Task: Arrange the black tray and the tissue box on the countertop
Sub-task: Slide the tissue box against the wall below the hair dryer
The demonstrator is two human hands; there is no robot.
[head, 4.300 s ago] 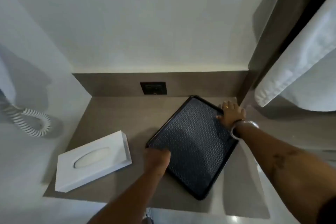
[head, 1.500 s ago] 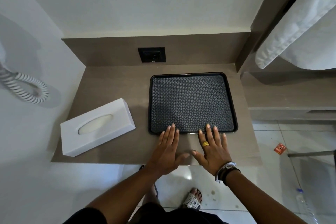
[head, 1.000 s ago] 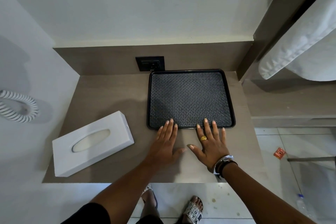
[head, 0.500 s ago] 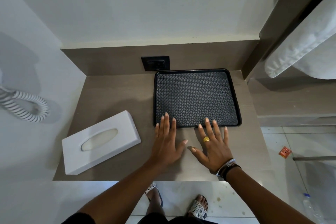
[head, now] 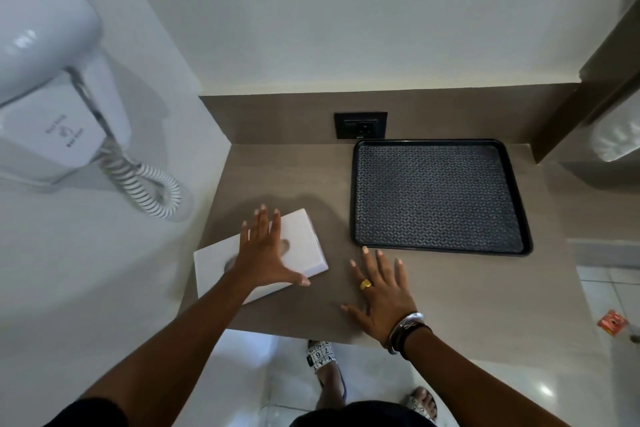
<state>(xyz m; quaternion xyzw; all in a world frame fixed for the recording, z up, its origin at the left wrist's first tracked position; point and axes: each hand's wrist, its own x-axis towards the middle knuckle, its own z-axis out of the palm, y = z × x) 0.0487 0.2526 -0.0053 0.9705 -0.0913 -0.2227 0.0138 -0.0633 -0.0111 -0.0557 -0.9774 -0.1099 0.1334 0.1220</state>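
Observation:
The black tray (head: 438,196) with a patterned mat lies square against the back wall at the right of the brown countertop (head: 485,288). The white tissue box (head: 304,246) lies askew at the counter's left front. My left hand (head: 265,255) is spread flat over the top of the tissue box, fingers apart, covering most of its oval slot. My right hand (head: 381,291), wearing a gold ring and bracelets, rests flat with fingers apart on the bare counter just in front of the tray's near left corner, not touching the tray.
A wall-mounted white hair dryer (head: 45,80) with a coiled cord (head: 145,191) hangs at the left. A black socket (head: 360,125) sits in the backsplash behind the tray. A white towel (head: 616,139) hangs at the right. Sandalled feet and tiled floor show below the counter's edge.
Both hands have left the tray's front edge. My left hand moved left onto the tissue box; my right hand drew back onto the counter. The view swung left.

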